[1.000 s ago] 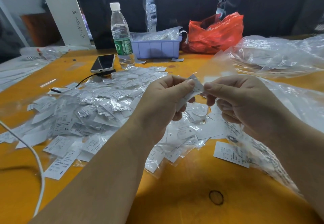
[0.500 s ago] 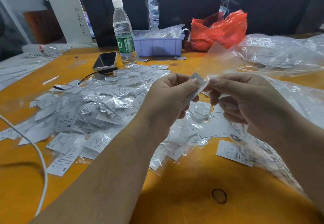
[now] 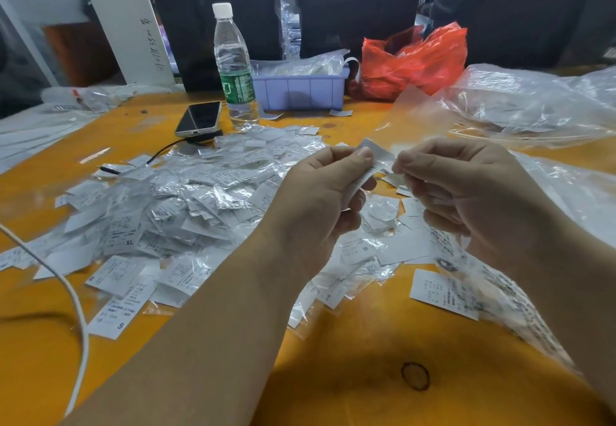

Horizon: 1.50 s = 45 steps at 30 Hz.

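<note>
I am pinching a tag (image 3: 376, 156) with the left hand (image 3: 320, 202), thumb and forefinger curled round its upper end, while the other fingers are folding in beneath it. The tag is hanging in the air above the table (image 3: 350, 382), tilted, its top corner pointing away from me and its lower end running down behind my thumb. With the right hand (image 3: 466, 202) I am gripping the near edge of a clear sleeve (image 3: 411, 118) between thumb and forefinger. The sleeve is rising up and away from the fingertips toward the tray (image 3: 300, 93). The tag's top is meeting the sleeve's edge just between the two hands. I cannot tell whether it is inside the sleeve or only against it.

A pile (image 3: 186, 205) of bagged tags is spreading across the table to the left of my left forearm and under both hands. Beyond it a phone (image 3: 199, 118) is lying flat beside a bottle (image 3: 233, 68), which is standing upright just left of the tray. A red bag (image 3: 416, 58) is slumping to the tray's right, and crumpled plastic (image 3: 533, 105) is lying at the far right. A cable (image 3: 78, 309) is curving along the near left.
</note>
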Motion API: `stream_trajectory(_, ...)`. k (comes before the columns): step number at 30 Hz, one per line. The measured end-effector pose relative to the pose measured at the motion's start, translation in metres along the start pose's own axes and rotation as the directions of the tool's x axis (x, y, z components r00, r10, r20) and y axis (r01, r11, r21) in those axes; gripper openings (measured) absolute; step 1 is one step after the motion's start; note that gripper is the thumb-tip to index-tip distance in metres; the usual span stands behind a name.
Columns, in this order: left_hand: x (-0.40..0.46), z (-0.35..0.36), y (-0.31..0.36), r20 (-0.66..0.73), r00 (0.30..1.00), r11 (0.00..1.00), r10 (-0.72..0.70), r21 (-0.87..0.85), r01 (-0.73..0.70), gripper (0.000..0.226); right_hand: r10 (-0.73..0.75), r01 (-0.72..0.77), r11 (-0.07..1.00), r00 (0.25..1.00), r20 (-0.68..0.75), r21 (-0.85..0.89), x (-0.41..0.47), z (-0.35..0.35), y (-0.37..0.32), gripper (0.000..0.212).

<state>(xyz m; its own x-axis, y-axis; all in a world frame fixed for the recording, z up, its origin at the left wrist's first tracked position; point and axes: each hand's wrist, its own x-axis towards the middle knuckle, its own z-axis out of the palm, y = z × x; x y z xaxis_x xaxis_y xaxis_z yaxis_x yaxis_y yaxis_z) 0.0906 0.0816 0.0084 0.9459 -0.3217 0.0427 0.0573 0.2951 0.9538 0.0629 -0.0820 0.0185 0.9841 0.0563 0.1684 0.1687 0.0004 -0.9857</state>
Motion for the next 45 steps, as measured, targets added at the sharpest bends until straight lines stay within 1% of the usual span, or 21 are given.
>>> stream_trajectory(2,0.0,0.0,-0.001,-0.014,1.0,1.0,0.008,0.016,-0.008,0.005,-0.002,0.002,1.0,1.0,0.005,-0.004,0.0,0.001,0.0,0.03)
stream_trajectory(5,-0.001,0.001,-0.004,-0.027,0.997,0.987,0.066,0.147,-0.062,0.006,-0.003,0.003,1.0,1.0,0.007,-0.018,-0.001,0.002,0.0,0.027)
stream_trajectory(9,-0.004,0.003,-0.002,0.021,0.989,0.953,0.148,0.264,-0.149,0.007,-0.028,0.027,0.998,0.999,-0.025,-0.054,-0.002,0.003,0.0,0.021)
stream_trajectory(11,-0.005,0.003,-0.001,0.051,0.982,0.935,0.18,0.302,-0.187,0.008,-0.054,0.051,0.995,0.998,-0.027,-0.085,-0.002,0.004,0.0,0.02)
stream_trajectory(13,-0.006,0.001,0.001,0.082,0.98,0.924,0.183,0.328,-0.2,0.011,-0.07,0.067,0.995,0.997,-0.044,-0.075,-0.002,0.004,0.0,0.022)
stream_trajectory(15,-0.006,0.0,0.002,0.105,0.978,0.917,0.178,0.342,-0.204,0.01,-0.07,0.066,0.996,0.995,-0.071,-0.058,-0.001,0.004,0.0,0.018)
stream_trajectory(17,-0.006,-0.001,0.003,0.109,0.977,0.911,0.184,0.356,-0.211,0.007,-0.06,0.057,0.996,0.997,-0.048,-0.063,-0.001,0.003,0.0,0.015)
stream_trajectory(21,-0.004,-0.004,0.001,0.09,0.979,0.917,0.184,0.343,-0.204,0.009,-0.037,0.037,0.997,0.999,0.009,-0.068,-0.001,0.002,0.0,0.023)
stream_trajectory(24,-0.002,-0.006,0.001,0.076,0.989,0.943,0.125,0.302,-0.142,0.023,-0.031,0.031,0.997,1.0,-0.003,-0.071,-0.001,0.003,0.0,0.013)
stream_trajectory(25,-0.001,-0.007,0.002,0.075,0.993,0.948,0.095,0.297,-0.114,0.024,-0.033,0.031,0.998,0.999,-0.024,-0.062,-0.001,0.002,0.0,0.012)
stream_trajectory(27,0.0,-0.01,0.004,0.089,0.995,0.943,0.044,0.326,-0.071,0.016,-0.032,0.029,0.999,0.996,-0.078,-0.032,0.0,0.001,-0.001,0.011)
stream_trajectory(29,0.0,-0.01,0.003,0.101,0.994,0.937,0.036,0.342,-0.068,0.009,-0.024,0.023,1.0,0.995,-0.101,-0.015,0.0,0.0,-0.001,0.012)
stream_trajectory(33,0.0,-0.006,0.001,0.074,0.996,0.964,0.054,0.257,-0.071,0.008,-0.01,0.01,1.0,0.998,-0.066,-0.011,0.0,0.003,0.0,0.017)
stream_trajectory(37,0.002,-0.005,-0.001,0.065,0.998,0.991,0.011,0.13,-0.02,0.014,-0.009,0.008,1.0,0.998,-0.069,-0.016,0.0,0.002,0.0,0.015)
stream_trajectory(39,0.002,-0.005,-0.001,0.073,0.997,0.995,-0.001,0.104,-0.006,0.013,-0.002,0.002,1.0,0.999,-0.054,-0.014,0.0,0.002,0.0,0.015)
stream_trajectory(41,0.002,-0.005,-0.002,0.077,0.997,0.991,0.002,0.13,-0.012,0.008,0.01,-0.01,1.0,0.999,-0.03,-0.015,0.0,0.003,0.0,0.019)
stream_trajectory(45,0.001,-0.006,-0.004,0.064,0.997,0.971,0.047,0.232,-0.061,0.012,0.015,-0.016,0.999,1.0,-0.009,-0.048,-0.002,0.004,0.002,0.027)
